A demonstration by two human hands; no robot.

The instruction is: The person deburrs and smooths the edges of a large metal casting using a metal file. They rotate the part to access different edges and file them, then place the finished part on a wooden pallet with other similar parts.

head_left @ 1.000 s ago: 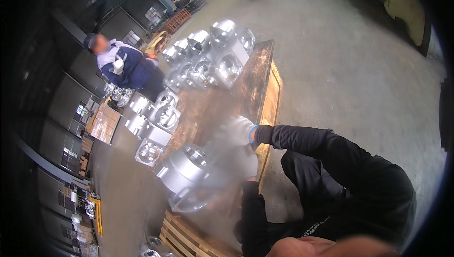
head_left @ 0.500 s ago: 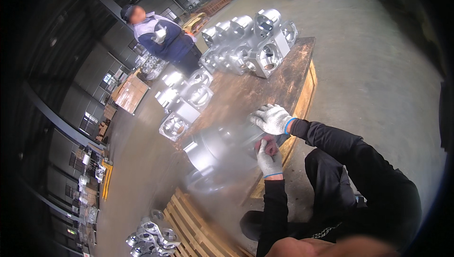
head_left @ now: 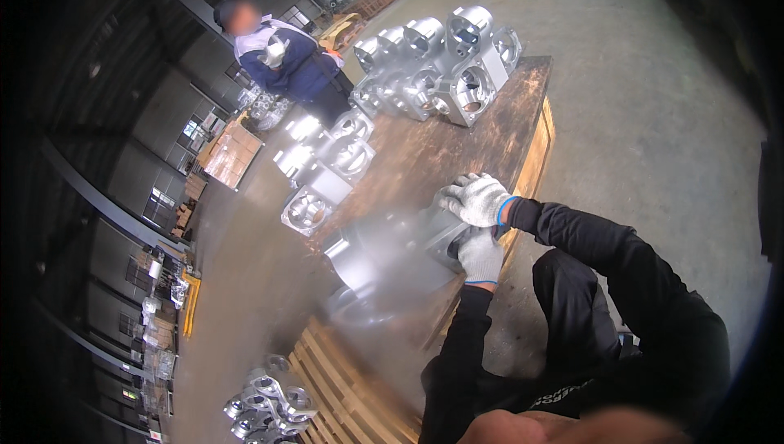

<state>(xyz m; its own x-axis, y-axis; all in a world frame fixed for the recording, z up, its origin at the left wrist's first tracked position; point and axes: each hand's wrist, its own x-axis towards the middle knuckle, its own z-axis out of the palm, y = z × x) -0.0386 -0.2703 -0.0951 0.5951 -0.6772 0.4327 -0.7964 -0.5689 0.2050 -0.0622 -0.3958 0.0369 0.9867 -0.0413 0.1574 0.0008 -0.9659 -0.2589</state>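
Note:
A large silver metal casting (head_left: 367,252) with round openings lies at the table's near end; a blurry patch smears much of it. My right hand (head_left: 478,199), in a white knit glove with a blue cuff edge, grips the casting's right end from above, fingers curled over it. Just below, my left hand (head_left: 480,256), gloved alike, is closed against the same end, its fingers tucked in beside the metal. The reddish-brown scouring pad it held a moment ago is hidden behind the hand and the casting.
Several similar castings (head_left: 469,89) stand at the wooden table's (head_left: 457,150) far end, others (head_left: 327,178) along its left side. Slatted wood (head_left: 351,379) and more metal parts (head_left: 269,403) are at lower left. A person (head_left: 286,60) in dark blue stands beyond the table.
My left hand has moved up toward my right hand and in against the casting, and the pad has gone out of sight. My right hand stays on the casting's end.

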